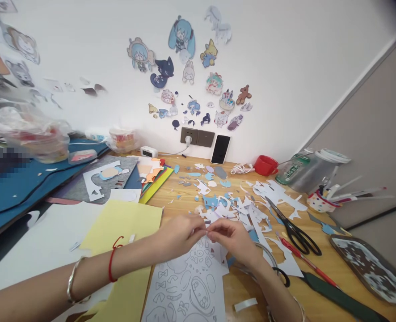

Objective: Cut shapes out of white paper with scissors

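Note:
My left hand [181,235] and my right hand [233,239] meet at the fingertips above the desk. Both are closed in a pinch, and whatever is between the fingers is too small to make out. Below them lies a white sheet with line drawings [184,290] of bows, ovals and a face. Just beyond my fingers spreads a heap of white and blue paper scraps [238,208]. Yellow paper [124,228] lies beneath my left forearm. Under my right wrist, a roll of tape [268,255] is partly covered.
Black-handled scissors [295,232], a red pen [308,261] and a dark tray [368,268] lie at the right. A pen cup [322,201], red cup [266,165] and phone [220,149] stand farther back. Coloured sheets [156,183] are stacked left of the scraps.

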`<state>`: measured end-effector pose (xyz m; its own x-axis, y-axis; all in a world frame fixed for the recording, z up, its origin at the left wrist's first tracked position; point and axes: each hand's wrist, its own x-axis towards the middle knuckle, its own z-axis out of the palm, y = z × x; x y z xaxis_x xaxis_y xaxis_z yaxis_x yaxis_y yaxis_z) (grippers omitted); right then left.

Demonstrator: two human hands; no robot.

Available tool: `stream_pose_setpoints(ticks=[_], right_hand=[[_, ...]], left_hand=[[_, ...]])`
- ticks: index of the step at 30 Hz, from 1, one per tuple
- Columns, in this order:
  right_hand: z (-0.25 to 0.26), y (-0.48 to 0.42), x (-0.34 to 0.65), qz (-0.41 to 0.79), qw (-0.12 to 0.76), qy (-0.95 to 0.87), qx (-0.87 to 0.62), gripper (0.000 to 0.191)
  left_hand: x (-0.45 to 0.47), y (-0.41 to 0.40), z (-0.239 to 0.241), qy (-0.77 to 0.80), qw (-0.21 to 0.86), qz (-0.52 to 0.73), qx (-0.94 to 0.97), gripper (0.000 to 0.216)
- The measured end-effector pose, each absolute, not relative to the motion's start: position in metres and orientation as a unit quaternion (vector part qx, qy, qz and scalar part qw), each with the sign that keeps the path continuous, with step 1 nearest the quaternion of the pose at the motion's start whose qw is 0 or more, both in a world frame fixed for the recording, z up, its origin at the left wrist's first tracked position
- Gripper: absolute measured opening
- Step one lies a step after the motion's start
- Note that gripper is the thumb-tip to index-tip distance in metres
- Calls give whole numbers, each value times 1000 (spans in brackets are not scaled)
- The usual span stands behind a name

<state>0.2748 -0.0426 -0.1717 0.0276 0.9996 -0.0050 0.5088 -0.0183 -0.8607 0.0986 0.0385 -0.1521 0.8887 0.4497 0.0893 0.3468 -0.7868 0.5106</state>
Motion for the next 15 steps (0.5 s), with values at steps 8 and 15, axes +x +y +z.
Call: stream_pose_setpoints(ticks=[8, 15], right_hand=[[-172, -48, 290, 286, 233, -686, -627, 17], [-183, -44, 289, 275, 169, -713, -622, 17]], left_hand=[[33, 120, -123, 442, 108, 127, 882, 28], [-70, 216, -138, 620, -17, 150, 770, 51]])
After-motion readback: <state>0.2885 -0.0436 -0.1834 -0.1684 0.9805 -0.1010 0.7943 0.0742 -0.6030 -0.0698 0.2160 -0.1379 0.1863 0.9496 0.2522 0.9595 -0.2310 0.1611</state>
